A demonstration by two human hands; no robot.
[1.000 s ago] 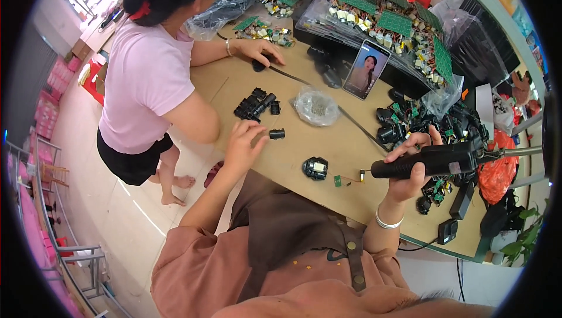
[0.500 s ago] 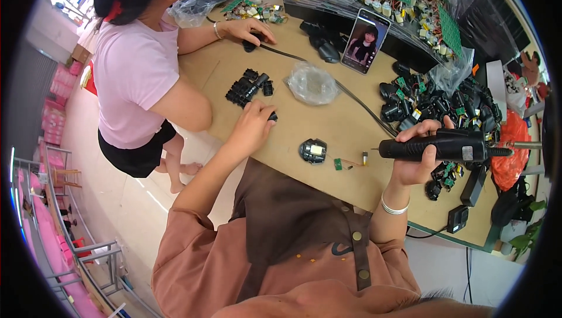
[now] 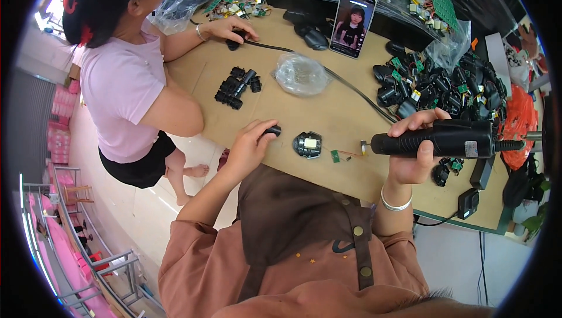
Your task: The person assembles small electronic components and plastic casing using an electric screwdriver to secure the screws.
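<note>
My right hand (image 3: 417, 151) is wrapped round a black electric screwdriver (image 3: 456, 139), which lies level with its tip to the left. Between the fingertips of my left hand (image 3: 250, 145) is a small black plastic part (image 3: 273, 130), held just above the table. To the right of that hand sits an opened black housing (image 3: 308, 144) with a white-topped battery inside. Thin wires run from it to a small green circuit board (image 3: 335, 156) and a little connector piece (image 3: 364, 147) near the screwdriver's tip. Farther off lie several black plastic parts (image 3: 237, 88) in rows.
A person (image 3: 126, 78) at the left rests a hand on a small black piece. A clear plastic bag (image 3: 301, 74) lies mid-table beside a black cable (image 3: 357, 92). Behind stands a propped phone (image 3: 353, 24). A heap of black assemblies (image 3: 445, 84) fills the right side.
My left hand has drawn back from the rows of black parts with a small black part in its fingers. The view has shifted slightly; my right hand still holds the screwdriver.
</note>
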